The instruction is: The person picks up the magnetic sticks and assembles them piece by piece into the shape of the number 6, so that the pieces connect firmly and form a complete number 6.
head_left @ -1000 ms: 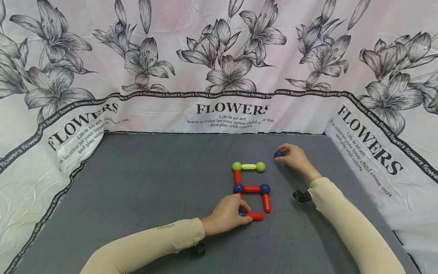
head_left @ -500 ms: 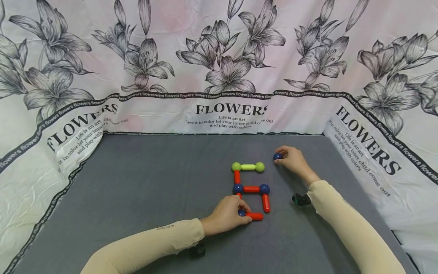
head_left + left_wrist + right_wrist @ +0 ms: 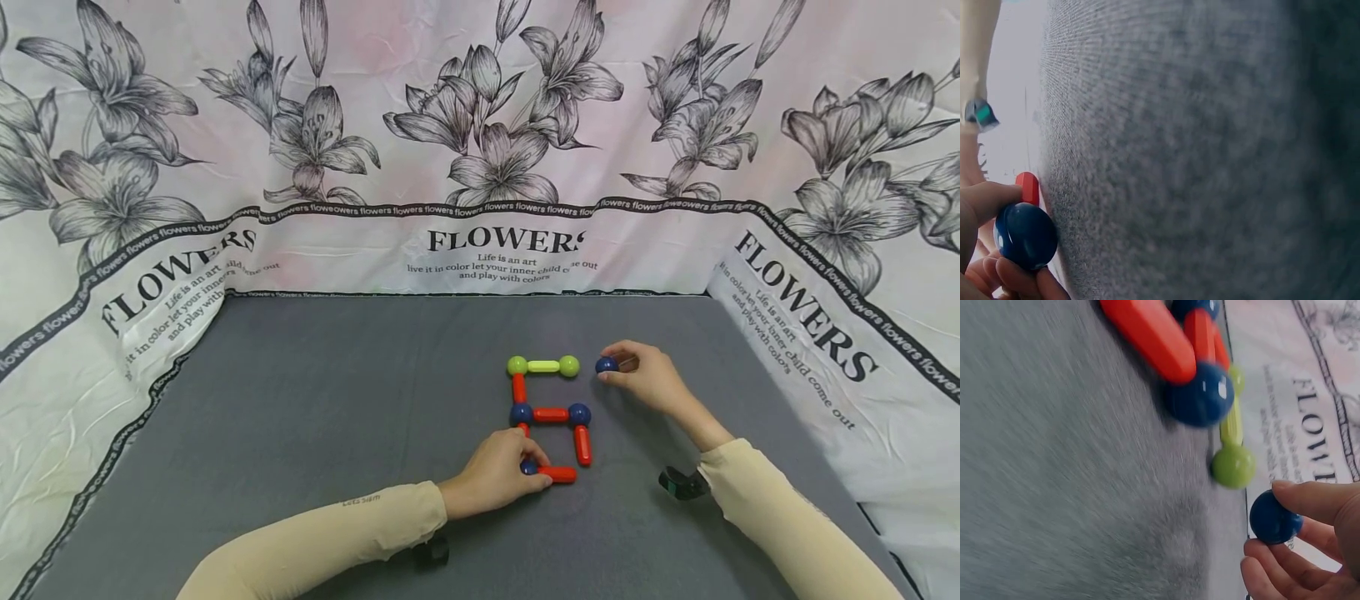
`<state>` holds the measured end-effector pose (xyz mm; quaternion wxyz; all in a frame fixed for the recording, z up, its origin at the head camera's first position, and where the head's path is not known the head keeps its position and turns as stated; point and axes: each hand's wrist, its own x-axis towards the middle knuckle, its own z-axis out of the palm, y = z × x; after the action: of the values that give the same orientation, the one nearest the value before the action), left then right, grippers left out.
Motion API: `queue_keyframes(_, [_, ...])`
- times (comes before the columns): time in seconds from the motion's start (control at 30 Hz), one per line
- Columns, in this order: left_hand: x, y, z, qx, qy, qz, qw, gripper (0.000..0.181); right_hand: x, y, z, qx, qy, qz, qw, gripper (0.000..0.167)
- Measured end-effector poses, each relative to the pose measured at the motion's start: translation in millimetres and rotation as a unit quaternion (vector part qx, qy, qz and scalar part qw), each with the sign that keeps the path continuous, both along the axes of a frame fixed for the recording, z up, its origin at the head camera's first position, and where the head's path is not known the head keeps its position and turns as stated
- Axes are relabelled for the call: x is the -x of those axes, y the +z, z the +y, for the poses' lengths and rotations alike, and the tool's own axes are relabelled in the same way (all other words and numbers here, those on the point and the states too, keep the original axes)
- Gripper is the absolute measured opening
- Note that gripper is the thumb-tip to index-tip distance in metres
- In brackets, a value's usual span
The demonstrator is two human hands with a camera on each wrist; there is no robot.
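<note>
A figure of magnetic rods and balls lies on the grey table. Its top is a lime rod between two lime balls; below come red rods and blue balls. At the lower left corner my left hand grips a blue ball, with a red rod reaching right from it. My right hand pinches a loose blue ball between thumb and fingers, right of the lime end ball and apart from it. The right-side red rod hangs from its blue ball, its lower end joined to nothing.
Grey cloth covers the table. A white curtain with printed flowers and lettering hangs along the back and both sides. Each wrist wears a dark camera strap, such as the right strap.
My right hand has moved nearer to me and slightly left with the blue ball, now level with the lime rod. My left hand and the figure have stayed in place.
</note>
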<state>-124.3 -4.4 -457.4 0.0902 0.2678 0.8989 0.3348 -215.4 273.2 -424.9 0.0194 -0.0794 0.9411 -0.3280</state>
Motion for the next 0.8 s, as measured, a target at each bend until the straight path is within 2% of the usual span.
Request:
queue_keyframes(0.27, [-1.4, 0.6, -1.4, -0.011, 0.003, -0.019, 0.9998, 0.015, -39.9, 3.3, 2, 0.033, 0.032, -0.021, 0.9987, 0.040])
queue_keyframes(0.43, [-2.1, 0.9, -2.3, -0.025, 0.013, -0.034, 0.9990, 0.015, -60.2, 5.2, -2, 0.064, 0.082, -0.056, 0.9930, 0.039])
queue_keyframes(0.57, [-2.2, -0.6, -2.8, -0.046, 0.018, -0.046, 0.9977, 0.016, -71.3, 4.5, -6, 0.093, 0.121, -0.090, 0.9841, 0.037])
queue_keyframes(0.8, [-1.3, -3.8, -2.0, -0.070, 0.020, -0.059, 0.9956, 0.017, -81.6, -0.2, -14, 0.134, 0.145, -0.124, 0.9725, 0.038])
